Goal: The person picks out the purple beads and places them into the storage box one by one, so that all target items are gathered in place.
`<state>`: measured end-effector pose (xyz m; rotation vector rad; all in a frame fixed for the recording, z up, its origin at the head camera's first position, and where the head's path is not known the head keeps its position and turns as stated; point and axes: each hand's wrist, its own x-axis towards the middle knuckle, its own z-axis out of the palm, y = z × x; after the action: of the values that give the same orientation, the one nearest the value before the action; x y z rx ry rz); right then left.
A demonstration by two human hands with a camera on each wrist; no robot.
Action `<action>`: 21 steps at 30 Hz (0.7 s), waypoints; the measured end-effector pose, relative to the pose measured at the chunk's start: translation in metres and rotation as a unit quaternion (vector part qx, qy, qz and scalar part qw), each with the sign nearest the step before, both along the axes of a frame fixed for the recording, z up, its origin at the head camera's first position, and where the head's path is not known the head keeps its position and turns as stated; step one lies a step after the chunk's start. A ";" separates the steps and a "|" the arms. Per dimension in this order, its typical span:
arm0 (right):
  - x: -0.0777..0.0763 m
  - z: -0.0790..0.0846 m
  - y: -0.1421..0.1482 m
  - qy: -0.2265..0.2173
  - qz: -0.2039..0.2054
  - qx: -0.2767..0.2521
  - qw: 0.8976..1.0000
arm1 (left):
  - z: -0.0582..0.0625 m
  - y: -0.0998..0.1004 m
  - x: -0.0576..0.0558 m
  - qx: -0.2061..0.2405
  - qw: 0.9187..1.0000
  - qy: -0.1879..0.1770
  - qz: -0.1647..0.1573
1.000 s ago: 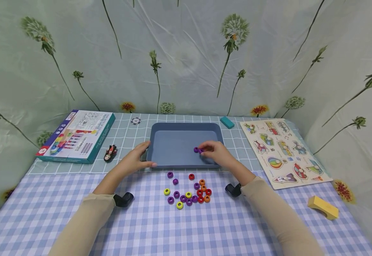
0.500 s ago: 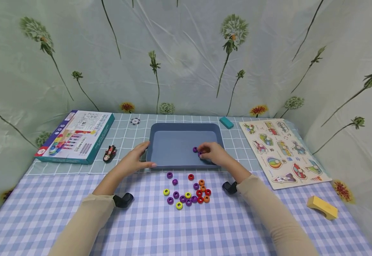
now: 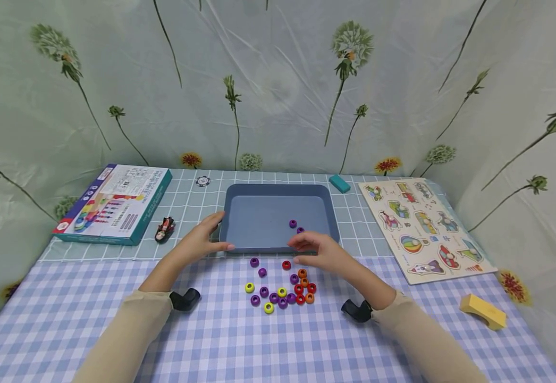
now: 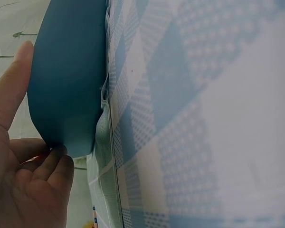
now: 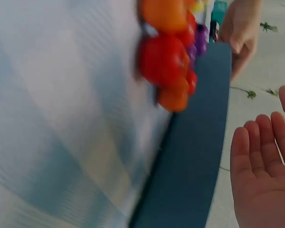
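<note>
A blue-grey rectangular tray [image 3: 278, 250] lies in the middle of the table, with two purple beads, one of them [image 3: 293, 223], on its floor. At its front-left corner my left hand [image 3: 203, 236] holds the tray, fingers along the left side and thumb by the front rim. In the left wrist view that hand's bent fingers [image 4: 52, 171] press the tray's outer wall [image 4: 69, 76]. My right hand [image 3: 323, 252] hovers over the front-right rim with relaxed fingers and holds nothing. Before the tray lie several loose purple, yellow, red [image 3: 286, 265] and orange beads.
On the left are a boxed toy set [image 3: 115, 205] and a small dark figure [image 3: 165, 230]. A poker chip [image 3: 203, 181] and a teal block [image 3: 339, 183] lie at the back. To the right are a picture puzzle board [image 3: 423, 229] and a yellow arch block [image 3: 482, 311].
My right hand has let go of a purple bead in the tray beside the other one, then moved back toward the front rim. The left hand stays at the tray's corner.
</note>
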<state>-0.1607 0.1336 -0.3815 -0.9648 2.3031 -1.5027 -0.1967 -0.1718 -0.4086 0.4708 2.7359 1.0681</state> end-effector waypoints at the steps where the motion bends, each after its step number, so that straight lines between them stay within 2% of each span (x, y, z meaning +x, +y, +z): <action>1: 0.005 0.001 -0.001 -0.011 0.007 0.001 1.000 | 0.000 0.000 0.000 0.000 1.000 -0.001 -0.001; 5: 0.018 0.006 -0.002 -0.065 0.020 0.018 0.998 | 0.000 0.000 0.000 -0.001 1.000 -0.004 0.002; 11: 0.018 -0.004 0.002 -0.107 0.022 0.068 0.992 | -0.001 0.000 -0.001 -0.002 1.000 -0.003 -0.002; 13: 0.016 -0.011 0.004 -0.099 0.029 0.071 0.992 | -0.001 0.000 -0.002 -0.001 1.000 -0.004 -0.003; 17: 0.010 -0.027 0.006 -0.056 0.038 0.101 0.993 | -0.001 -0.001 -0.002 -0.001 1.000 -0.003 -0.005; 21: 0.006 -0.037 0.005 -0.027 0.045 0.144 0.988 | -0.001 -0.001 -0.001 -0.001 1.000 -0.002 -0.004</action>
<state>-0.1544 0.1384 -0.4189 -0.9202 2.3201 -1.1076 -0.1981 -0.1727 -0.4096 0.4791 2.7295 1.0621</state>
